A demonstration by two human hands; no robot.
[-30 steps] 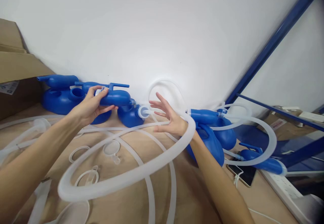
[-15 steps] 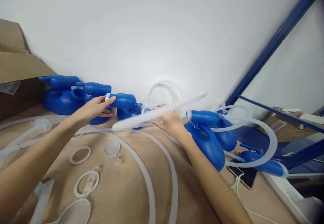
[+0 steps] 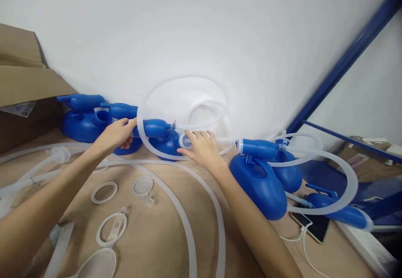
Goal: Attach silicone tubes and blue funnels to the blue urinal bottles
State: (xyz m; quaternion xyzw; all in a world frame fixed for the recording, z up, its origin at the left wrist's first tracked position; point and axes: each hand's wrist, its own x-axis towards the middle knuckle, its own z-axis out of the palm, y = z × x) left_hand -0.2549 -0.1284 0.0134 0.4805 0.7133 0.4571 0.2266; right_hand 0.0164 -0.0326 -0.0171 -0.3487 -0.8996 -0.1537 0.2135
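Note:
A blue plastic tube-shaped mouthpiece (image 3: 155, 128) lies across the top of a blue bottle (image 3: 166, 147) by the wall, a clear hose leaving its far end. My left hand (image 3: 118, 135) is closed round its near end. On the bottle's neck sits a whitish ring (image 3: 185, 140); the thumb and fingers of my right hand (image 3: 203, 147) are around it, hiding part of the neck. A loop of translucent hose (image 3: 142, 133) hangs in front of the mouthpiece and rises against the wall.
More blue bottles stand left (image 3: 78, 127) and right (image 3: 259, 190), with hoses curling over the table. Translucent rings (image 3: 104, 192) and caps (image 3: 143, 184) lie in front. A cardboard box (image 3: 28, 81) is at left; a phone (image 3: 314, 227) and power strip (image 3: 366, 240) are at right.
The blurred hose that lay slanting across my right hand has swung up and left into a large loop against the wall. My hands stay near the same bottle; the view has shifted slightly.

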